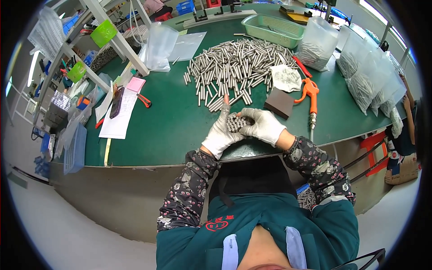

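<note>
- Gripping a bundle of short metal pins (237, 123), the left hand (220, 132) is closed around it from the left, with the index finger raised straight.
- The same bundle is pressed from the right by the right hand (265, 126), whose fingers are curled against the pin ends.
- Both hands are covered by white gloves and are held just above the near edge of the green table (171, 126).
- A large pile of loose pins (238, 65) is spread on the table behind the hands.
- A dark brown block (279, 103) and an orange air gun (310, 96) are lying to the right of the hands.
- A green plastic tray (272, 29) is placed behind the pile.
</note>
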Tool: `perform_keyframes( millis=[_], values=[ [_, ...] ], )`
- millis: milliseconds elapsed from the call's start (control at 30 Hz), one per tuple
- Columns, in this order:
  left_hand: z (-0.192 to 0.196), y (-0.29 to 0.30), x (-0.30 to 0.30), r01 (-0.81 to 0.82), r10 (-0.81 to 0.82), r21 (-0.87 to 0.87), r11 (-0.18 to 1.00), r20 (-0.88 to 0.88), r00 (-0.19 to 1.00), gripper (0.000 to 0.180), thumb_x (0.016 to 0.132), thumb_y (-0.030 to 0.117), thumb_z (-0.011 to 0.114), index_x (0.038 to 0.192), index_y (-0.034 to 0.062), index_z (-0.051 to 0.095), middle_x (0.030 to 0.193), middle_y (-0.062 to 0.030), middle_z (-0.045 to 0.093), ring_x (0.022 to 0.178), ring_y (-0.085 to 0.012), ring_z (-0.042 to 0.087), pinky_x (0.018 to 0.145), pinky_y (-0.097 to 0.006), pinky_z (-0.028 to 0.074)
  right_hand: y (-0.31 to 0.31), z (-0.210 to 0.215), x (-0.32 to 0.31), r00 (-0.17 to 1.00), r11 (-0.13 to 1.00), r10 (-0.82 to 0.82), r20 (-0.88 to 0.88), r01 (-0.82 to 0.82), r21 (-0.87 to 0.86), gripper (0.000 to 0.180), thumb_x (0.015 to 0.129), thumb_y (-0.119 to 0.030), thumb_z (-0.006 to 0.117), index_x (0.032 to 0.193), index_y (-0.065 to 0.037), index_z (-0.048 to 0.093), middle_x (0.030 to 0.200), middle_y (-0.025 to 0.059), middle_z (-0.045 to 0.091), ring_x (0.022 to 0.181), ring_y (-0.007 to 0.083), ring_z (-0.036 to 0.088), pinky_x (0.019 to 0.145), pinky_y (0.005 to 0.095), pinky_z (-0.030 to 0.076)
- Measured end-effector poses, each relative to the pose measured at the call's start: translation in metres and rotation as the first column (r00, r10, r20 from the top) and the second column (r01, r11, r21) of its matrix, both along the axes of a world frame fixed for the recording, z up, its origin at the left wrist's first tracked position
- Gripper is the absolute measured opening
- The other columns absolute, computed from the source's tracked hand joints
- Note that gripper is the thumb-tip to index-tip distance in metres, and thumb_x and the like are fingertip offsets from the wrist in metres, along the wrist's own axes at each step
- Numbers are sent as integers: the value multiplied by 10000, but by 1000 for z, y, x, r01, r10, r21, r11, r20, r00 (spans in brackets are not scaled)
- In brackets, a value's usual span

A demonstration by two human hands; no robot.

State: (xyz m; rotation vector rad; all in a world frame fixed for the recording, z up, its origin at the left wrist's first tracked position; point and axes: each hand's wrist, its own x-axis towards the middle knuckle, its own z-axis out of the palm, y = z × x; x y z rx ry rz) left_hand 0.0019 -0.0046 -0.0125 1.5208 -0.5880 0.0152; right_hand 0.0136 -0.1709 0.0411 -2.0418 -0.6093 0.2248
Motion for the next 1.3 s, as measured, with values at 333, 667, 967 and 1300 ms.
perform_keyframes(
  millis=[333, 667, 967, 1300],
  values=[
    [-7, -7, 3, -31, 28, -55, 998, -58, 998, 1067, 628, -65, 722, 1413, 275, 85, 1024, -28, 501, 867, -132, 533, 767, -248, 473, 0, -1, 6, 998, 998, 26, 57, -23, -55, 406, 673, -164, 653, 1052, -37, 577, 743, 100, 589, 657, 158, 577, 648, 270, 473],
    [10, -10, -3, -89, 90, 8, 996, -112, 990, 1044, 629, -26, 658, 1420, 206, 17, 902, -6, 521, 764, -97, 520, 732, -209, 455, 0, 29, 7, 865, 944, 136, 483, 34, -327, 182, 716, -221, 590, 852, -107, 631, 741, 93, 618, 736, 278, 595, 658, 388, 466],
    [-16, -9, 12, -128, 117, 100, 987, 111, 987, 1080, 620, 29, 672, 1413, 190, -43, 1031, -36, 531, 902, -153, 535, 851, -247, 429, 15, 34, 16, 815, 859, 271, 513, 36, -511, 143, 680, -191, 607, 806, -128, 631, 709, 60, 611, 710, 269, 591, 642, 376, 462],
    [0, -7, 2, -209, 186, 216, 954, 120, 975, 1087, 614, 85, 710, 1416, 196, -15, 1098, -61, 524, 960, -180, 535, 876, -270, 424, 19, 41, 24, 724, 730, 469, 506, 4, -683, 147, 701, -164, 569, 828, -101, 611, 628, 78, 595, 593, 281, 590, 544, 384, 462]
  ],
)
